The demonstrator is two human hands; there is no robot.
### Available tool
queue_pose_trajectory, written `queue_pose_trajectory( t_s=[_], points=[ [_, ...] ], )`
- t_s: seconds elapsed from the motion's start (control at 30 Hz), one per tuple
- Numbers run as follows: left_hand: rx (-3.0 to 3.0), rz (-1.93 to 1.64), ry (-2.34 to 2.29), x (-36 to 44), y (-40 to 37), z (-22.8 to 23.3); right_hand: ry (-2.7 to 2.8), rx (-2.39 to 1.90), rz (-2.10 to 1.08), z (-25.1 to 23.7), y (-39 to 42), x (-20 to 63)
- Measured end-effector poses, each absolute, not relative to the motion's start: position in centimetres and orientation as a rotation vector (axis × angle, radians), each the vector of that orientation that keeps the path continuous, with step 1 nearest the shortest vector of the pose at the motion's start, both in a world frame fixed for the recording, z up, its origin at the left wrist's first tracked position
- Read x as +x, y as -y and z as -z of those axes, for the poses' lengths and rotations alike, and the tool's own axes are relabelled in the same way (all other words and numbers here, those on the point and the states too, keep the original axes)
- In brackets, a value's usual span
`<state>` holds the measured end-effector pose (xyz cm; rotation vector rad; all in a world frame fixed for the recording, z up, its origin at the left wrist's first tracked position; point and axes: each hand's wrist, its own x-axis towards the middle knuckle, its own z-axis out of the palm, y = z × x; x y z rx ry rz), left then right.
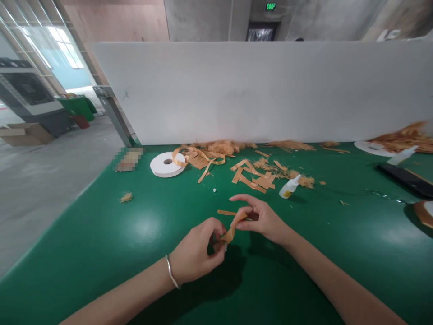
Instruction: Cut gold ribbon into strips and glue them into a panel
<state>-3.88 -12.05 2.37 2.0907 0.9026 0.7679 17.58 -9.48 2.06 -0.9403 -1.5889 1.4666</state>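
Tan ribbon (232,233) twists between my hands over the green tabletop (135,243), its lower end pinched in my left hand (199,248), its upper end between thumb and finger of my right hand (262,221). Just beyond lies a loose strip (226,212), then cut pieces (264,181) and a white bottle (289,186); leftward I have room to the slanting table edge, while a white panel (270,90) bounds the far side.

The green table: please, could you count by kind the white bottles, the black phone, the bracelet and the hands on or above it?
White bottles: 2
Black phone: 1
Bracelet: 1
Hands: 2
Total: 6
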Motion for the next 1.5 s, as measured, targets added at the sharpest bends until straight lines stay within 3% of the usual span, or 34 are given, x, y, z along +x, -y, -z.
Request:
queue_pose_trajectory(
  t_s=[0.17, 0.27, 0.43, 0.67, 0.8, 1.17, 1.5],
  points=[
    [1.308, -0.522, -0.732, -3.6, 11.6, -3.4, 1.789, -0.720, -1.488, -2.6, 9.9, 17.4],
    [1.197, -0.392, -0.677, -3.5, 11.1, -3.3, 1.871, -0.656, -1.505, -2.7, 10.0, 17.2],
    [1.267, -0.396, -0.721, -3.3, 11.3, -2.4, 1.865, -0.798, -1.414, -2.7, 9.8, 17.4],
    [1.604, -0.584, -0.995, -3.2, 11.5, -2.0, 1.619, -1.089, -1.623, -2.2, 8.7, 17.9],
    [1.661, -0.613, -1.038, -3.1, 11.6, -1.8, 1.622, -1.209, -1.526, -1.9, 8.4, 17.5],
    [1.911, -0.616, -1.118, -3.7, 11.0, -1.7, 1.882, -1.347, -1.399, -3.2, 6.1, 16.6],
    [1.995, -0.593, -1.191, -3.7, 10.8, -1.4, 1.932, -1.371, -1.482, -3.4, 5.2, 16.0]
  ],
)
